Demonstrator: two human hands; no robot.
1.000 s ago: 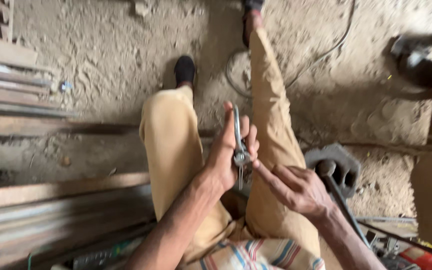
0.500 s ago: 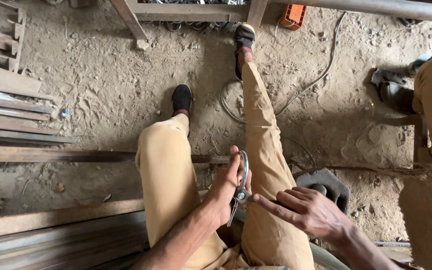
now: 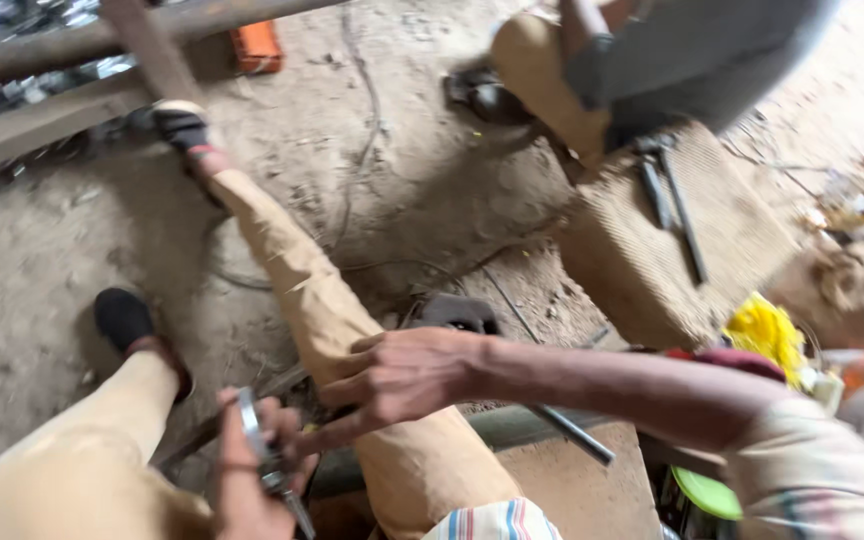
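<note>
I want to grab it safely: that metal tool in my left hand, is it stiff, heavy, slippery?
The metal tool looks like rigid steel, so probably stiff and fairly heavy for its size. Its shiny surface may be slick. The left hand grips it firmly; the right hand reaches toward it.

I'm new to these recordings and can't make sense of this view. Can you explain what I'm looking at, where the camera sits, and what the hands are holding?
The camera is worn on a person's head and looks down at their own legs in tan trousers, stretched over a sandy dirt floor. There is no machine, only two bare hands. The left hand has its grip closed on a small metal tool; the picture is too blurred to tell its kind. The right hand reaches across and points its fingers at that tool. Beyond lie a woven block with dark metal tools on top, an orange object, and another person sitting at the upper right.
</note>
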